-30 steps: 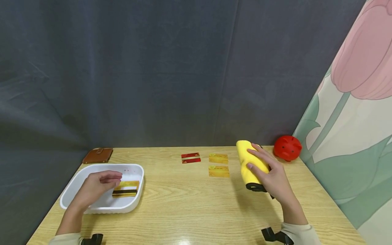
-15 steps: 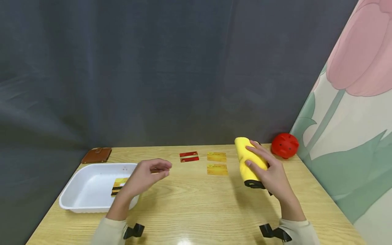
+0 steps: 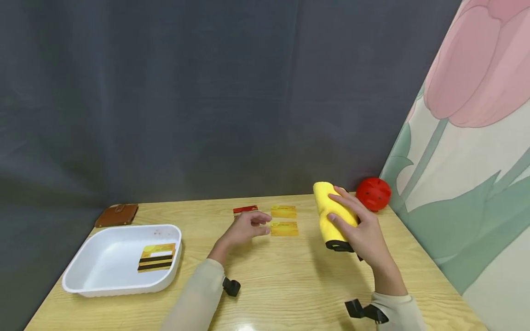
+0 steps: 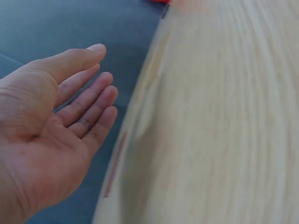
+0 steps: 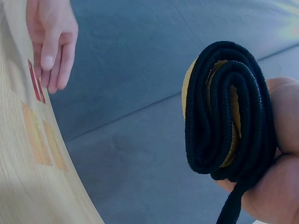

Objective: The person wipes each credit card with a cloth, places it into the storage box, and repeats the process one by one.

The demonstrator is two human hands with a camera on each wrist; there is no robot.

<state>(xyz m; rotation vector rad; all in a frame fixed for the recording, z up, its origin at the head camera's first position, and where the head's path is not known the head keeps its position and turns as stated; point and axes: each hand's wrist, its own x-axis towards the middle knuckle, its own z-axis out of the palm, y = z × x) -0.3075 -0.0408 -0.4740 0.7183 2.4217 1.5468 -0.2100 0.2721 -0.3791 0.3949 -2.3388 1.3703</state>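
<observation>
Hovering our empty, loose-fingered left hand beside the lower gold bank card, mid-frame | our right hand gripping rolled yellow towel, centre-right | seemingly pre-pickup; likely calls for an edge pinch

On the table, the tray stands at the left with overlapping cards in its right part, and the wallet lies behind it. In the middle, the front card lies before the rear card, with the left hand just left of them, partly covering a third card. Further right, the right hand holds the cloth above the table, with the piggy bank behind it to the right, before the curtain.
</observation>
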